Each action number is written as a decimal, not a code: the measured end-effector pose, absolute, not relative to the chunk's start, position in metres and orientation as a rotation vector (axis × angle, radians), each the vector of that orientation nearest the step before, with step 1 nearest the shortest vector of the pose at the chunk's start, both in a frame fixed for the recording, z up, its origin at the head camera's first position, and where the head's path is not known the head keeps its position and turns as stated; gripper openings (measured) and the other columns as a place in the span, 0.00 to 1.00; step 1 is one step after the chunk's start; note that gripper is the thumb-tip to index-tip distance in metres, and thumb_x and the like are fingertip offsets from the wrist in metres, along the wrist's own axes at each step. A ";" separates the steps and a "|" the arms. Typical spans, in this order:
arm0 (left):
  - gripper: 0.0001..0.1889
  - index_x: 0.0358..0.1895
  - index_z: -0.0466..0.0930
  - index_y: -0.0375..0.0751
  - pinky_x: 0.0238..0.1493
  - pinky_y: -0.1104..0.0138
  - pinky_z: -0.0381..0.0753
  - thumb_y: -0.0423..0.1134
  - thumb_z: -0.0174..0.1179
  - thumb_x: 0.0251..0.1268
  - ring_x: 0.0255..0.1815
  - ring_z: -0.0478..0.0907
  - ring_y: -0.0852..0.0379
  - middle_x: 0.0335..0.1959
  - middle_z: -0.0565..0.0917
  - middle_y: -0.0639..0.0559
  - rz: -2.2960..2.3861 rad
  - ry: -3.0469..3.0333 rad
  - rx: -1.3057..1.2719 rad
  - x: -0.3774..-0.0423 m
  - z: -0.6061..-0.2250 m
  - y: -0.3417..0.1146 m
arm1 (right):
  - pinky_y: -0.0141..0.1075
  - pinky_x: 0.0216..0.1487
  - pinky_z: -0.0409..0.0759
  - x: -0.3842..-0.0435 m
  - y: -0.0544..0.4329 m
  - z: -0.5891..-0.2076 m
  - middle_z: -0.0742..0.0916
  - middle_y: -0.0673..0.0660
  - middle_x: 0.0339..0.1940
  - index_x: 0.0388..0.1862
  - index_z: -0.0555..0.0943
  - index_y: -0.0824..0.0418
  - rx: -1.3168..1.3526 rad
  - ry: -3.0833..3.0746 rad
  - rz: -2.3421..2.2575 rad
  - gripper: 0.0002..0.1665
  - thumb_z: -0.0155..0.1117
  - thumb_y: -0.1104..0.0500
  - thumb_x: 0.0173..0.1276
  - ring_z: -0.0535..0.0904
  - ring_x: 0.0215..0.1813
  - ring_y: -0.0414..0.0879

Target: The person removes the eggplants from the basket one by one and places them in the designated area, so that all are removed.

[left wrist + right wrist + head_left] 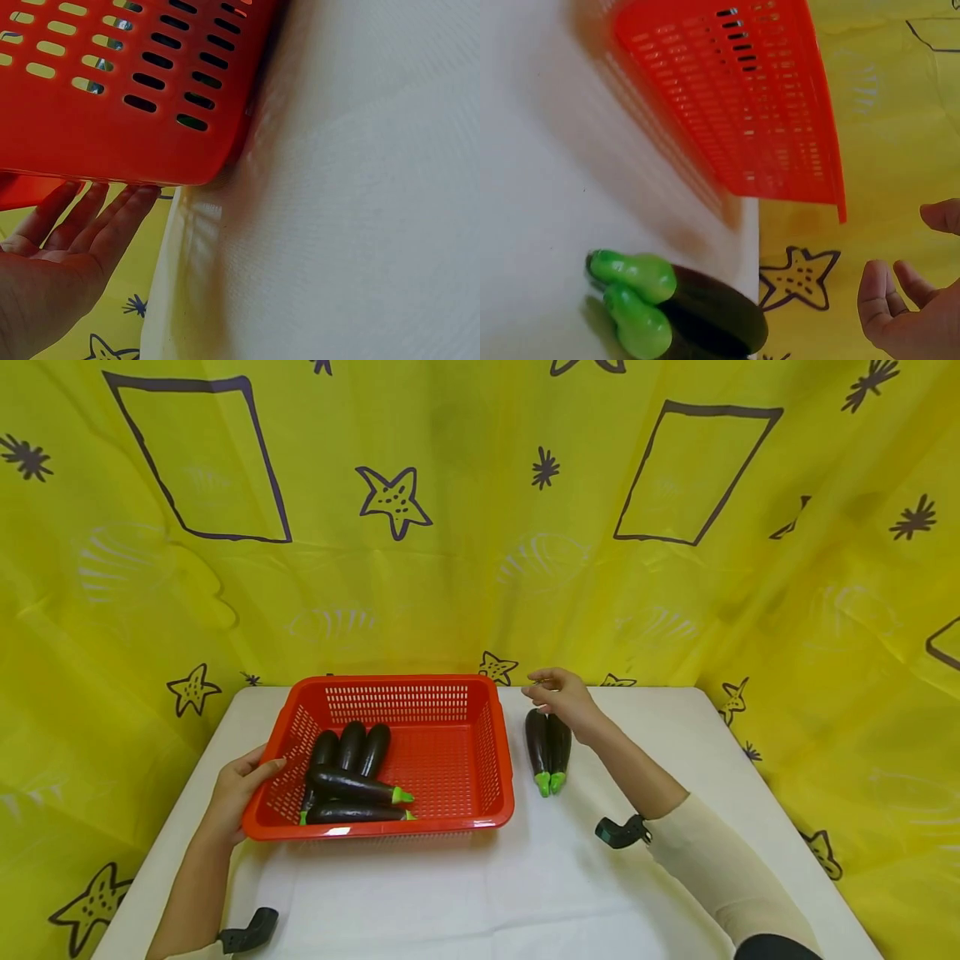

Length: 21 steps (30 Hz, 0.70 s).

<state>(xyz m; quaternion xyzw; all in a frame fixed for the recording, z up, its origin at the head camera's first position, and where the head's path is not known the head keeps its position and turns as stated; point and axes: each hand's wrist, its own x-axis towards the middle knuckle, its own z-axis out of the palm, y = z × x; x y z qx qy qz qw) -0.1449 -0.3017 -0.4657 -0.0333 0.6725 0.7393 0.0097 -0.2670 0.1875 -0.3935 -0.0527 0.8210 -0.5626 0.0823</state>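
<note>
A red plastic basket (450,760) with slotted walls holds several dark eggplants (352,783) in its left half. My left hand (238,789) grips the basket's left side, its thumb over the rim; in the left wrist view the fingers (112,217) press against the outer wall. Two more eggplants (550,743) lie side by side on the table right of the basket, green stem ends toward me. Above their far ends, my right hand (566,697) hovers with fingers loosely bent and nothing in them. The right wrist view shows that hand (915,315) apart from the eggplants.
A white cloth covers the table (480,902). Behind and at both sides hangs a yellow curtain (465,593) with starfish drawings, close to the table's far edge. Each forearm wears a dark wrist device (622,832).
</note>
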 end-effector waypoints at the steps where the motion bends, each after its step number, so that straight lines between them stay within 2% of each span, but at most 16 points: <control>1: 0.29 0.77 0.62 0.26 0.41 0.61 0.90 0.36 0.56 0.82 0.43 0.88 0.59 0.47 0.86 0.60 2.307 2.101 -0.106 -0.145 -0.466 -0.302 | 0.52 0.61 0.83 -0.266 0.184 -0.392 0.82 0.69 0.58 0.69 0.74 0.71 -0.177 2.444 -1.682 0.29 0.65 0.56 0.77 0.82 0.55 0.59; 3: 0.27 0.76 0.65 0.29 0.41 0.62 0.90 0.36 0.57 0.82 0.43 0.88 0.59 0.47 0.86 0.60 2.307 2.104 -0.103 -0.145 -0.466 -0.302 | 0.50 0.59 0.85 -0.265 0.177 -0.389 0.83 0.69 0.57 0.69 0.75 0.71 -0.212 2.426 -1.686 0.28 0.66 0.57 0.77 0.82 0.55 0.60; 6: 0.20 0.71 0.74 0.39 0.41 0.61 0.90 0.36 0.57 0.82 0.43 0.88 0.59 0.47 0.86 0.59 2.328 2.089 -0.104 -0.145 -0.467 -0.302 | 0.45 0.55 0.87 -0.264 0.167 -0.387 0.84 0.68 0.57 0.68 0.75 0.71 -0.257 2.409 -1.678 0.28 0.66 0.56 0.77 0.83 0.55 0.61; 9: 0.17 0.68 0.77 0.45 0.41 0.61 0.90 0.36 0.57 0.82 0.43 0.88 0.59 0.47 0.86 0.59 2.336 2.082 -0.095 -0.145 -0.467 -0.301 | 0.46 0.56 0.86 -0.264 0.158 -0.385 0.84 0.67 0.57 0.68 0.75 0.70 -0.300 2.371 -1.676 0.28 0.66 0.56 0.77 0.82 0.59 0.64; 13: 0.21 0.72 0.72 0.38 0.42 0.62 0.90 0.36 0.57 0.82 0.43 0.88 0.59 0.47 0.86 0.60 2.325 2.088 -0.097 -0.145 -0.467 -0.302 | 0.51 0.60 0.84 -0.264 0.145 -0.382 0.84 0.66 0.58 0.70 0.74 0.70 -0.353 2.314 -1.681 0.28 0.65 0.56 0.78 0.81 0.60 0.66; 16: 0.25 0.75 0.68 0.32 0.42 0.62 0.90 0.37 0.57 0.82 0.43 0.87 0.60 0.47 0.85 0.60 2.311 2.096 -0.110 -0.145 -0.467 -0.302 | 0.50 0.60 0.83 -0.266 0.135 -0.380 0.83 0.66 0.58 0.70 0.74 0.71 -0.380 2.285 -1.677 0.29 0.65 0.57 0.78 0.80 0.60 0.69; 21: 0.24 0.74 0.69 0.35 0.42 0.63 0.90 0.37 0.58 0.81 0.43 0.87 0.60 0.46 0.85 0.61 2.300 2.101 -0.142 -0.145 -0.467 -0.302 | 0.46 0.58 0.84 -0.271 0.120 -0.378 0.84 0.66 0.59 0.70 0.74 0.72 -0.429 2.253 -1.658 0.29 0.64 0.57 0.79 0.80 0.60 0.68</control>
